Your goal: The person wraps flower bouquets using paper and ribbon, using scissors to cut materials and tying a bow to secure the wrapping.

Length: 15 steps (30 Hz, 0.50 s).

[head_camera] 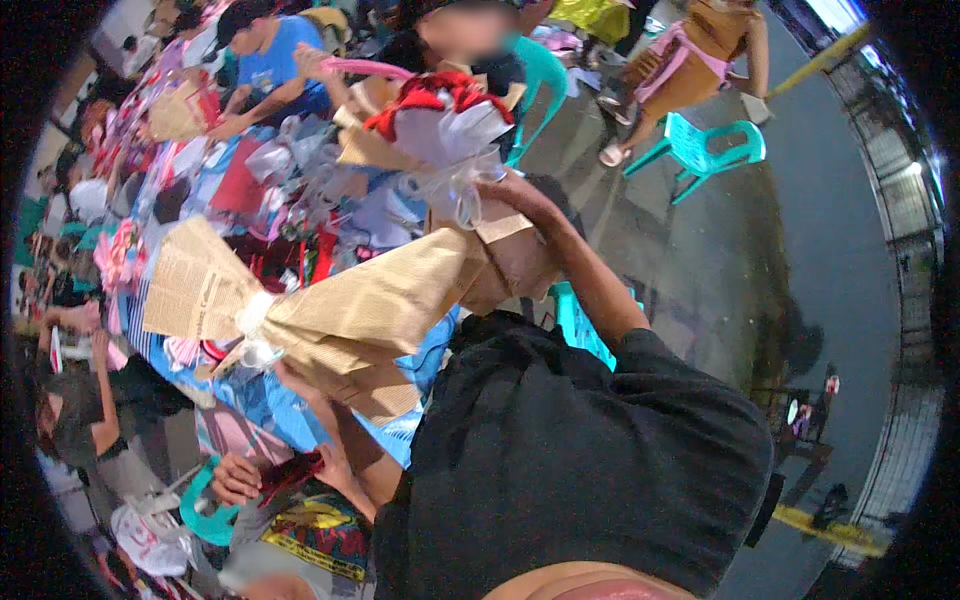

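My left hand [291, 381], partly hidden by the paper, holds a bouquet wrap of printed brown newspaper-style paper [360, 292], gathered by a white tie [256, 313]. Its paper fans out on both sides of the tie. Farther up, my right hand [491, 186] grips a bouquet with red flowers [442, 88], white inner wrapping [442, 135] and tan outer paper. A translucent ribbon bow [457, 184] hangs at its gathered neck, beside my fingers. Both bouquets are above the edge of a crowded table.
The table with a blue cover [262, 405] bears wrapping, ribbons and a pink bouquet [120, 255]. A co-worker in blue [289, 56] works across it; another's hands [240, 480] hold dark red material near my left arm. Green plastic chairs [709, 146] stand around.
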{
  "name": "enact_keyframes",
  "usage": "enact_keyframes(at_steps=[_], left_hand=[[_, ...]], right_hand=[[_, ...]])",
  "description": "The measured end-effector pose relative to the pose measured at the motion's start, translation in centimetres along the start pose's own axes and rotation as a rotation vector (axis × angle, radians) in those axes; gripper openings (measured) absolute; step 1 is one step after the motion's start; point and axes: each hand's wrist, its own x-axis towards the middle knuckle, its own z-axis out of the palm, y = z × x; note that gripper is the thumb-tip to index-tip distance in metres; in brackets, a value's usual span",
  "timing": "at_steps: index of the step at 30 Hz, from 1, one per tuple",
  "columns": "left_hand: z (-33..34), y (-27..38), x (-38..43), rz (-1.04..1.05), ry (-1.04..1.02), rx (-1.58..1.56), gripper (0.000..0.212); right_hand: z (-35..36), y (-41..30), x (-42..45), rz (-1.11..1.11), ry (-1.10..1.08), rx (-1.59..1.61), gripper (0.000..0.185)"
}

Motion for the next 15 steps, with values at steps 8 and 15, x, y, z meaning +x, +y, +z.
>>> enact_keyframes(at_steps=[8,15], left_hand=[[2.9,1.3,-2.8,-0.199,-0.118,-0.222,0.064],[4.9,3.6,-5.6,-0.319,-0.093,-0.217,0.061]], right_hand=[[1.4,1.0,-3.4,0.096,-0.005,0.020,0.048],[0.3,5.5,-4.0,0.156,-0.024,0.012,0.053]])
